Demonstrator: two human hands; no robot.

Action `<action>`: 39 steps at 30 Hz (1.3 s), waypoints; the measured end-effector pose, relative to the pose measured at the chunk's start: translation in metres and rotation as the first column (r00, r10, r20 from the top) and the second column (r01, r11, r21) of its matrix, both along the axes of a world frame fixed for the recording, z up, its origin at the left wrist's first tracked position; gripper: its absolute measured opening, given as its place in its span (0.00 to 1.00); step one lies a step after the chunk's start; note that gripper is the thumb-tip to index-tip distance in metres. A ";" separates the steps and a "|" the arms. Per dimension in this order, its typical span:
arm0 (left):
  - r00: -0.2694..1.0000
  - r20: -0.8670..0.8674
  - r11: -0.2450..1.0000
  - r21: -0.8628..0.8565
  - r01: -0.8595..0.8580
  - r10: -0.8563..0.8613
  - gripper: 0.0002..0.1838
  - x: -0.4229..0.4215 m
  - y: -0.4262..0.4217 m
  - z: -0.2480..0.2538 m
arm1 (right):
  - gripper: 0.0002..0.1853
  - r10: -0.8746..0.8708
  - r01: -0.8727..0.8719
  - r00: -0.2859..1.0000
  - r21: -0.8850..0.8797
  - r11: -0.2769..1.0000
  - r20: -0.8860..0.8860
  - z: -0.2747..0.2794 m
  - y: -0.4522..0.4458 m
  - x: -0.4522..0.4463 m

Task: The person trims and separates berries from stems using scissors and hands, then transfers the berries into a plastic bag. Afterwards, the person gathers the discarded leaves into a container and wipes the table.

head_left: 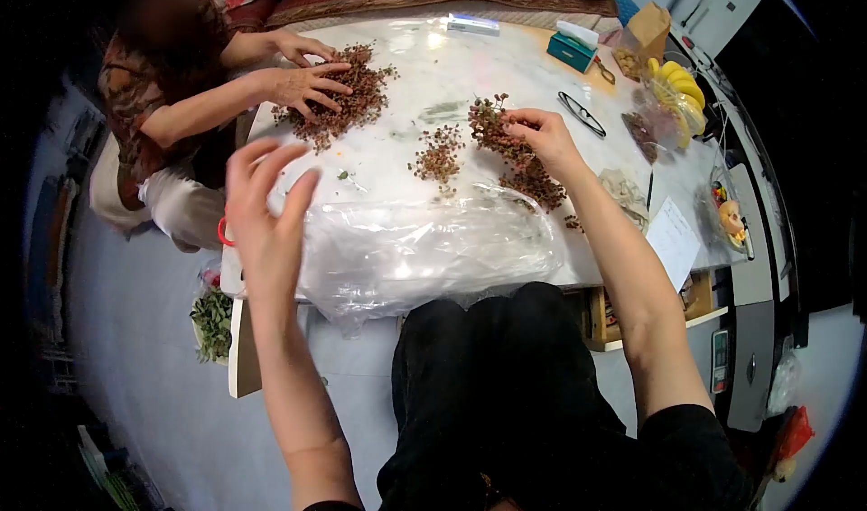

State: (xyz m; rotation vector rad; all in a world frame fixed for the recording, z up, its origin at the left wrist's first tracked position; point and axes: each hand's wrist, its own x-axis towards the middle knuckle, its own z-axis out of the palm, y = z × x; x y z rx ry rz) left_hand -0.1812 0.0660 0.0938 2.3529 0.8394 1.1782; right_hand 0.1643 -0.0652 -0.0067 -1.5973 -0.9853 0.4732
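pinching a reddish-brown berry cluster (492, 130) with the right hand (545, 139), left hand (265, 209) spread, near clear plastic sheet (415, 245)

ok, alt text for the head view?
The wearer's right hand grasps a bunch of reddish-brown sprigs at a white table partly covered by clear plastic; the left hand is raised, open. At upper left, another person's hands touch a similar pile.

The bare left hand (264, 206) is blurred over the white table's (406, 69) left edge; rightward, the white paper sheet's (673, 242) marks are illegible.
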 end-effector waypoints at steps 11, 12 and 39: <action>0.953 0.044 0.944 -0.135 0.302 -0.298 0.12 0.134 0.010 -0.057 | 0.09 0.267 -0.261 0.956 -0.063 0.963 0.122 0.032 0.001 -0.041; 0.954 0.042 0.944 -0.136 0.300 -0.297 0.12 0.135 0.011 -0.058 | 0.09 0.268 -0.262 0.956 -0.063 0.963 0.120 0.033 0.001 -0.043; 0.954 -0.299 0.994 0.097 0.056 -0.024 0.09 -0.008 -0.030 -0.039 | 0.11 0.305 -0.292 0.778 0.113 0.950 -0.549 0.108 -0.050 -0.095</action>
